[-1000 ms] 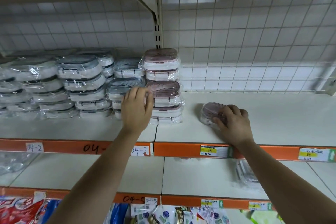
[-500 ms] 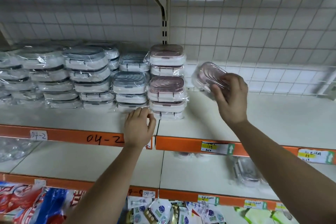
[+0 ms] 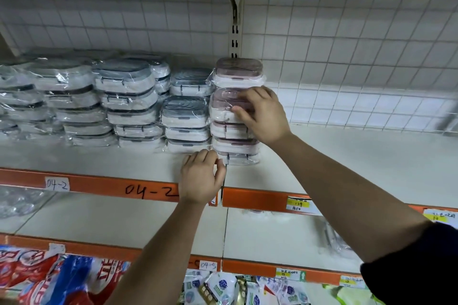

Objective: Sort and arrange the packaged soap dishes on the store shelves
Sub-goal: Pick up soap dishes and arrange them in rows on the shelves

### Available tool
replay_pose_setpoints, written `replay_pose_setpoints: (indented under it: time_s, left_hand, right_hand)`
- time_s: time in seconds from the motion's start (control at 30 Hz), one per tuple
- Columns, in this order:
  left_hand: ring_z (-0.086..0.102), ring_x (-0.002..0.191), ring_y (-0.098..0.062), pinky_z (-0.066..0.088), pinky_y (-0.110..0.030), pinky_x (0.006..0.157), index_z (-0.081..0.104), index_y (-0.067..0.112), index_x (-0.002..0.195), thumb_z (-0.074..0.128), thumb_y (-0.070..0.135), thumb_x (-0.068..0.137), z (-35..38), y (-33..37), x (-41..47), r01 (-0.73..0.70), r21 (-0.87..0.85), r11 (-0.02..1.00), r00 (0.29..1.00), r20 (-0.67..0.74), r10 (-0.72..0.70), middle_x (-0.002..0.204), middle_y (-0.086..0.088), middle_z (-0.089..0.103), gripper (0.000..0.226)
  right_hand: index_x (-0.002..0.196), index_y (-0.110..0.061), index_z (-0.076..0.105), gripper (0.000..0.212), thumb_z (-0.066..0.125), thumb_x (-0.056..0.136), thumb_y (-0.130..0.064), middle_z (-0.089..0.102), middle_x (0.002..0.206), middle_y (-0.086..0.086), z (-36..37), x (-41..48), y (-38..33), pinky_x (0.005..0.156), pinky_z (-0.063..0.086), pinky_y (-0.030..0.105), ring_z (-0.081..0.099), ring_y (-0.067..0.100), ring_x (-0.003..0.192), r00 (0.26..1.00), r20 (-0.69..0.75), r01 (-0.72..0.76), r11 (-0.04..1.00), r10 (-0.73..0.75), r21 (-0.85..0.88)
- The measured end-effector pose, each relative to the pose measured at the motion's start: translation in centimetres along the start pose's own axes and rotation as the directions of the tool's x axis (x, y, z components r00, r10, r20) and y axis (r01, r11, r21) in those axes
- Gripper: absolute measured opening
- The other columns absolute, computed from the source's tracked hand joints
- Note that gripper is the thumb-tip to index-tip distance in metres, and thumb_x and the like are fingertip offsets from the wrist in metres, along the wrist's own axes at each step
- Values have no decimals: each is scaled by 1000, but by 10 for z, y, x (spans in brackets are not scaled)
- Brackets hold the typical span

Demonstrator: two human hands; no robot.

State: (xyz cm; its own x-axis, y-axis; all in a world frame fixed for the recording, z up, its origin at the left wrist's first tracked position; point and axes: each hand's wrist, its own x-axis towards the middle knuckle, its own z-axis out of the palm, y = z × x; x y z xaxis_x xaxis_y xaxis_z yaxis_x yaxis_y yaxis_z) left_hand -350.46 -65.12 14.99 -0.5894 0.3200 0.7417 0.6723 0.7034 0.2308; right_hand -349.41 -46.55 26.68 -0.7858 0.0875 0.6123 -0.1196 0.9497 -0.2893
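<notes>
The pink-lidded soap dish, wrapped in clear film, sits on top of the front pink stack near the middle of the shelf. The right hand grasps it at its three o'clock end, fingers curled over the lid and the thumb laid along the front wall. Just behind, at twelve o'clock, another pink dish tops a taller pile against the back.

The right forearm runs in from five o'clock, with a dark sleeve at the frame's edge. The left hand lies at six o'clock of the stack, back of the hand up, resting by the shelf's front lip with its fingers loosely bent and nothing in them. Its thumb is very near the film of the bottom dish, though whether it touches cannot be told. Its forearm comes up from seven o'clock.

At nine o'clock of the pink stack stand the grey-lidded stacks, several rows wide, also film-wrapped and close together. The shelf is off-white with an orange front rail bearing a handwritten label reading 04-2 and, at four o'clock, a yellow price tag. A white wire grid backs the bay, split by a slotted upright. Below is a lower shelf — and under it hang bright printed packets.
</notes>
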Motion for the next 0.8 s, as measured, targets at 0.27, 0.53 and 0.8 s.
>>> replay_pose_setpoints:
  time_s: [0.27,0.53,0.8]
  left_hand:
    - [55,64,-26,46,-35,68,62,10,73,43,25,88,-1,1,0,-1,30,1000,999,53,-1,69,-5,60,28]
    - [59,88,-28,44,-39,79,67,11,92,46,26,92,-13,22,-8,-70,-134,989,994,70,80,92,-5,66,26]
    - [56,84,-26,38,-37,76,67,10,90,49,25,91,-8,104,-83,-226,-207,952,959,125,255,90,-5,62,23]
  right_hand:
    - [126,-14,62,49,44,94,-47,62,124,5,-20,-22,0,107,37,39,48,31,124,996,-72,-46,996,51,79]
    - [123,-8,61,38,47,98,-32,62,122,7,-57,-119,39,91,33,21,50,27,118,968,-125,-202,970,218,133]
    - [105,-8,66,24,50,96,-23,64,99,6,-87,-256,78,81,40,26,57,26,94,950,-110,-278,951,293,132]
